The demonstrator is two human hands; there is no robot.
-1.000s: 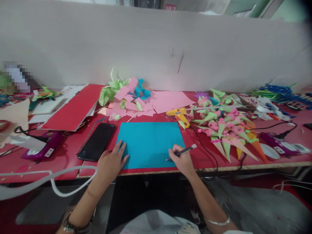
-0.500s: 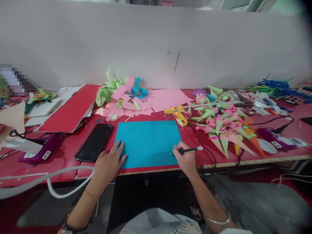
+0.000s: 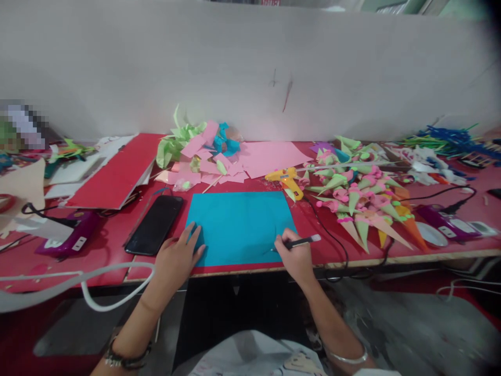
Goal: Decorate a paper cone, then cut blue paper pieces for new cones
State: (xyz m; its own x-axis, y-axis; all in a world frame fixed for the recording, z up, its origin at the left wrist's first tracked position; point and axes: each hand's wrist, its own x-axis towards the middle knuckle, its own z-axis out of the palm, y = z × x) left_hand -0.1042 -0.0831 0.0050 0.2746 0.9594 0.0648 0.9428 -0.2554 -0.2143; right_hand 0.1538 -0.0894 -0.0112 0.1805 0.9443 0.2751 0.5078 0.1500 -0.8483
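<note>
A blue paper sheet point(image 3: 240, 224) lies flat on the red table point(image 3: 109, 250), right in front of me. My left hand point(image 3: 178, 258) rests open on the sheet's lower left corner, fingers spread and pressing it down. My right hand point(image 3: 293, 256) is closed around a black pen point(image 3: 299, 242), whose tip touches the sheet near its lower right part. A faint pen line shows on the paper just above the tip.
A black phone point(image 3: 154, 224) lies left of the sheet. A yellow glue gun point(image 3: 287, 180) and a heap of paper cones point(image 3: 360, 203) sit to the right. Pink and green paper scraps point(image 3: 207, 154) are behind, purple devices point(image 3: 66, 235) and cables at both sides.
The pen tip has travelled up the right part of the blue sheet and come back down a little. My left hand has stayed on the corner. The view shifted slightly.
</note>
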